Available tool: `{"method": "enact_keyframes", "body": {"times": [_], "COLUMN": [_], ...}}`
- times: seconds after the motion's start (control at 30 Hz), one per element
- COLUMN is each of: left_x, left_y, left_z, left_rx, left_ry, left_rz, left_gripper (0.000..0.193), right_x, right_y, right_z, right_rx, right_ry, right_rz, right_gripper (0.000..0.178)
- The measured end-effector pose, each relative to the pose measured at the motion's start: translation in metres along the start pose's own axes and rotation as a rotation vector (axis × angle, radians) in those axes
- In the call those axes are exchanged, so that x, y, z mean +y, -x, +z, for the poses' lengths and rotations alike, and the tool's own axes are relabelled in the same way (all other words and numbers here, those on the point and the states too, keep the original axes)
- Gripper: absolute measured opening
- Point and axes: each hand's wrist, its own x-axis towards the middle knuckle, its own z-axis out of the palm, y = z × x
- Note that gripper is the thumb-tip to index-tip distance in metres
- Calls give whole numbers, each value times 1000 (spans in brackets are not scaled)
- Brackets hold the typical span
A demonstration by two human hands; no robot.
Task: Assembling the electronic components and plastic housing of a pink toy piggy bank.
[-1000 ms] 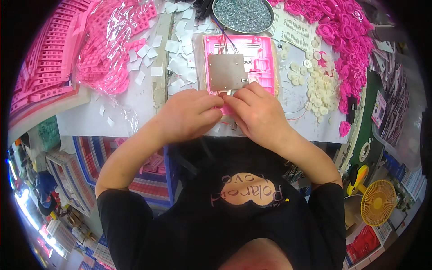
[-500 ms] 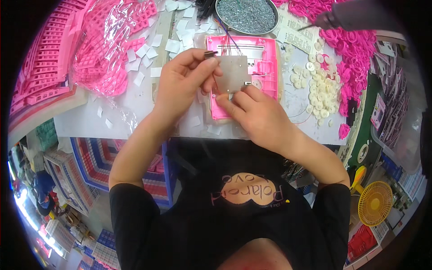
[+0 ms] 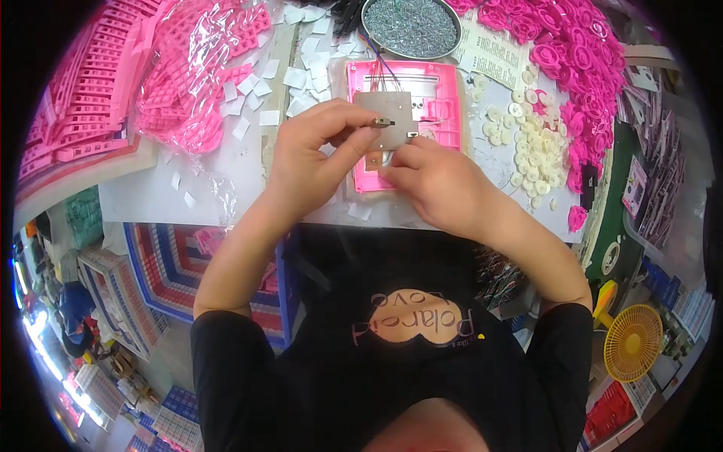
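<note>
A flat grey circuit board (image 3: 388, 102) lies over an open pink plastic casing (image 3: 449, 113), with thin coloured wires running from its far edge. My left hand (image 3: 312, 158) pinches a small dark metallic part, probably a slide switch (image 3: 385, 121), above the board's left half. At the board's near right corner, my right hand (image 3: 448, 181) is closed on its edge, though the fingertips are partly hidden. Just below the board, between my hands, a small copper-brown piece (image 3: 374, 160) shows beside my right thumb.
Behind the casing stands a round metal tray (image 3: 369, 32) of small screws. Cream plastic discs (image 3: 538, 154) and pink ring-like parts (image 3: 580, 68) are heaped at right. White paper squares (image 3: 300, 77) and bagged pink parts (image 3: 184, 98) lie left. A printed sheet (image 3: 489, 51) is at the back.
My left hand has moved right and slightly nearer, carrying the small metallic part over the board. The copper-brown piece has come into sight below the board. My right hand stays near the same corner.
</note>
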Motion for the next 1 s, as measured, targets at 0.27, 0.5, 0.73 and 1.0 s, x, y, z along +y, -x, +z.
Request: {"method": "enact_keyframes", "body": {"times": [0.27, 0.5, 0.73, 1.0], "left_x": [5, 19, 24, 8], "left_y": [0, 0, -11, 20], "left_z": [6, 18, 29, 50], "left_rx": [-16, -150, -147, -304], "left_ry": [-227, -175, -147, -556], "left_rz": [122, -35, -147, 296], "left_gripper": [13, 9, 13, 20], "right_x": [-18, -2, 14, 2], "right_y": [-3, 14, 22, 54], "right_z": [14, -18, -20, -17], "right_rx": [172, 691, 620, 169], "right_ry": [132, -59, 27, 17], "right_rz": [80, 23, -29, 288], "right_gripper": [33, 37, 24, 12]}}
